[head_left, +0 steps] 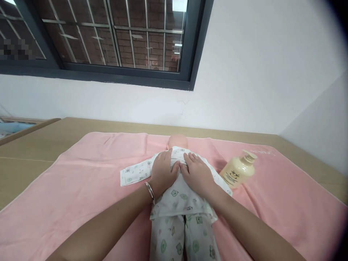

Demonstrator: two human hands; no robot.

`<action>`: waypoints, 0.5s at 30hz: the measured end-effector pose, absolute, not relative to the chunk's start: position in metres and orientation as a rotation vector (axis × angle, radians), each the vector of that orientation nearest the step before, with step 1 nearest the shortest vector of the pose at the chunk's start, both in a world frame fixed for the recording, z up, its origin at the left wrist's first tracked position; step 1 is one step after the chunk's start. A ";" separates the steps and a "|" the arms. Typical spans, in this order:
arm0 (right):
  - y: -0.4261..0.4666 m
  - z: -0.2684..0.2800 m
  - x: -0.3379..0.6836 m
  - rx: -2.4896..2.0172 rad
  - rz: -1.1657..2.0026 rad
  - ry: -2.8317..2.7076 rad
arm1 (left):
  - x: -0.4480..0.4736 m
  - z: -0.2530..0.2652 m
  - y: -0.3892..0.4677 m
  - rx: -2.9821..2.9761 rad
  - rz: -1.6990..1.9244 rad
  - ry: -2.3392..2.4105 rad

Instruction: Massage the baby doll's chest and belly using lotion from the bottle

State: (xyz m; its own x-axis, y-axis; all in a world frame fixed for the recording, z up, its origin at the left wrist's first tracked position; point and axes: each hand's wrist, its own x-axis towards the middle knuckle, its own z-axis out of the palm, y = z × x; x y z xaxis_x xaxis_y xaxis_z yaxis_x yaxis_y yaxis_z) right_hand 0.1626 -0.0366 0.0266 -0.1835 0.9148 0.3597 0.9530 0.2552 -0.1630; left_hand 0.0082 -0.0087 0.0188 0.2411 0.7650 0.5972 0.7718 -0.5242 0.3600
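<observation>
A baby doll (178, 141) lies on a pink blanket (89, 188), its bare head pointing toward the wall. It wears a white printed top (181, 199) and matching trousers (168, 239). My left hand (163, 172) rests flat on the left side of the doll's upper body, fingers stretched out. On the right side my right hand (198, 172) lies the same way, its thumb near the left thumb. One sleeve (137, 172) spreads out to the left; the other is partly covered by my right arm. Neither hand grips anything.
A pale yellow pump bottle (235, 172) lies tilted on the blanket, right of the doll. The blanket covers a wooden tabletop (35, 156) against a white wall (244, 65). Above is a dark-framed window (187, 85) with metal bars.
</observation>
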 end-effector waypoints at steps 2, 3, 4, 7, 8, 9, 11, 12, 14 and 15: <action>-0.024 0.024 0.168 -1.724 -0.049 -2.156 | 0.008 0.018 -0.004 -2.520 -1.165 -1.505; -0.019 0.022 0.170 -1.714 -0.023 -2.162 | 0.007 0.018 -0.002 -2.549 -1.156 -1.477; -0.014 0.021 0.171 -1.694 -0.011 -2.168 | 0.007 0.018 0.000 -2.577 -1.147 -1.445; -0.008 0.018 0.172 -1.624 -0.012 -2.183 | 0.005 0.019 0.005 -2.637 -1.158 -1.357; -0.008 0.018 0.171 -1.607 -0.018 -2.190 | 0.005 0.019 0.005 -2.656 -1.161 -1.333; -0.009 0.019 0.170 -1.596 -0.028 -2.195 | 0.004 0.020 0.004 -2.670 -1.164 -1.315; -0.014 0.021 0.166 -1.577 -0.060 -2.204 | 0.005 0.021 0.002 -2.675 -1.164 -1.307; -0.018 0.022 0.165 -1.570 -0.081 -2.207 | 0.005 0.022 0.000 -2.667 -1.163 -1.312; -0.029 0.024 0.161 -1.571 -0.136 -2.201 | 0.006 0.023 -0.004 -2.626 -1.166 -1.331; -0.034 0.025 0.159 -1.579 -0.167 -2.195 | 0.007 0.023 -0.006 -2.600 -1.165 -1.342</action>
State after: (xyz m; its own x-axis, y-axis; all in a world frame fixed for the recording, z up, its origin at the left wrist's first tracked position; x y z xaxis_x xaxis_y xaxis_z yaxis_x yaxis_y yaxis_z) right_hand 0.1593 -0.0343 0.0252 -0.2601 0.8752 0.4079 0.9268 0.3448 -0.1489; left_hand 0.0065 -0.0055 0.0227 0.3630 0.7063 0.6077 0.7008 -0.6368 0.3215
